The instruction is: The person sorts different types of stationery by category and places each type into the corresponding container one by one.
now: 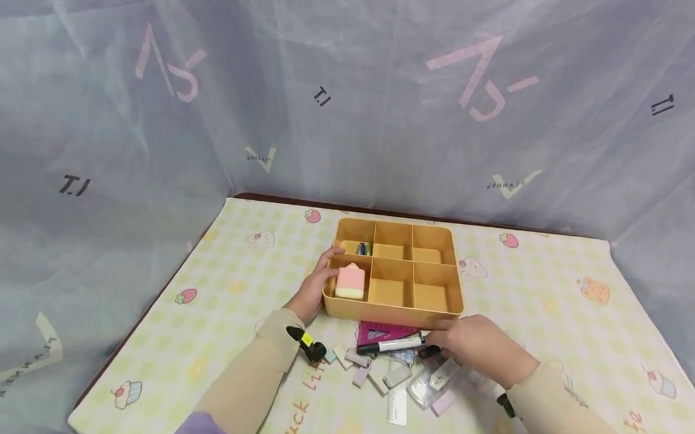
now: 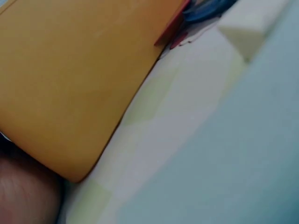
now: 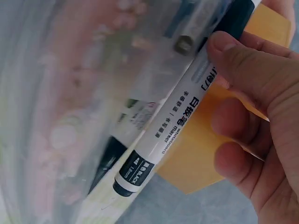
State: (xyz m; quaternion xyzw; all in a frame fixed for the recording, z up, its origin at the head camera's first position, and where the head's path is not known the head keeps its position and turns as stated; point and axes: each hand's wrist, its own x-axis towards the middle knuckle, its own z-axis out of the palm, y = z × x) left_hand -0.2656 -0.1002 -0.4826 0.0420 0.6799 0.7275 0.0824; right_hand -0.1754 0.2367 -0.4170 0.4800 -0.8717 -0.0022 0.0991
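Observation:
My right hand (image 1: 480, 344) pinches a whiteboard marker (image 3: 161, 128) between thumb and fingers. The marker is white with dark ends and lies slantwise in front of the yellow compartment box (image 1: 392, 314). At the box's left side my left hand (image 1: 313, 288) grips the wall, fingertips over the rim. The left wrist view shows mostly the box's outer wall (image 2: 79, 84). In its front-left compartment stands a pink-and-cream block (image 1: 351, 281). Small blue and green pieces (image 1: 363, 249) lie in the compartment behind.
In front of the box lie a magenta ruler (image 1: 366, 331), several small erasers (image 1: 378, 382), a white card-like piece (image 1: 397, 406) and a clear plastic package (image 1: 420, 389). A second dark-ended marker (image 3: 110, 156) lies beneath the held one. The checked cloth (image 1: 208, 341) covers the table.

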